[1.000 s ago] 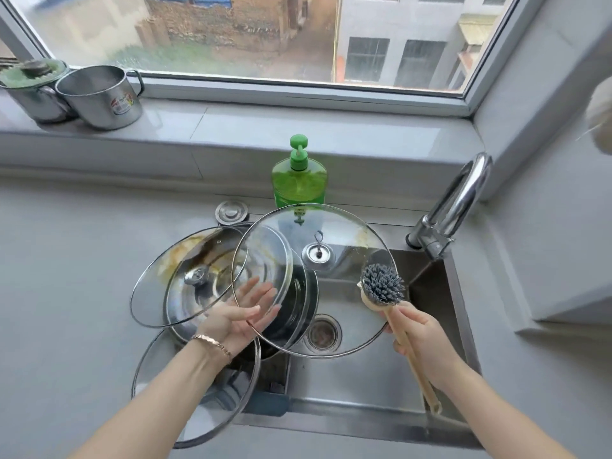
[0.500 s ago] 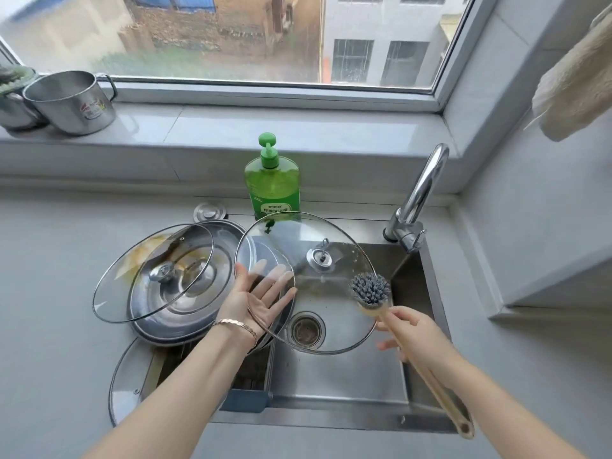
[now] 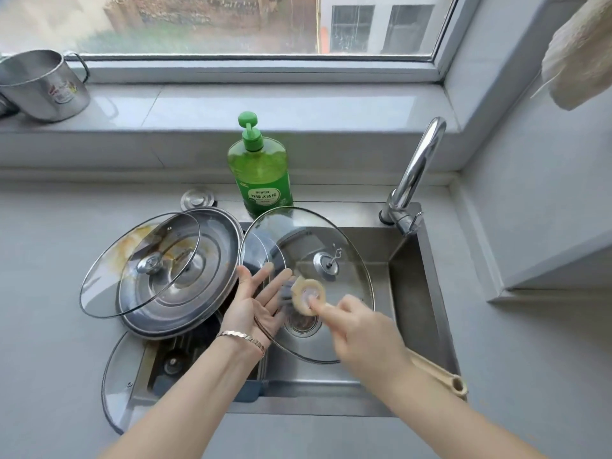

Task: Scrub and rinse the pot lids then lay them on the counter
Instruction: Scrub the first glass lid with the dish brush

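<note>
A large glass lid [image 3: 331, 240] is held tilted over the steel sink [image 3: 427, 293], inner side toward me. My left hand [image 3: 256, 303] supports its left edge with a flat palm and straight fingers. My right hand [image 3: 361, 329] grips a wooden-handled dish brush [image 3: 308, 296], whose head is turned face-down against the lid's glass. A stained glass lid [image 3: 126, 260] lies on a steel lid [image 3: 212, 260] to the left. A third glass lid [image 3: 116, 389] lies under them at the sink's left corner.
A green dish soap bottle [image 3: 260, 167] stands behind the sink, with a chrome tap [image 3: 414, 173] to its right. A small steel cap [image 3: 197, 198] lies by the bottle. A steel pot [image 3: 39, 84] sits on the window sill. A cloth [image 3: 579, 51] hangs top right.
The brush head has swung left and turned over, from bristles-up at the lid's right edge to pressing on the glass near my left hand. The view shifted left.
</note>
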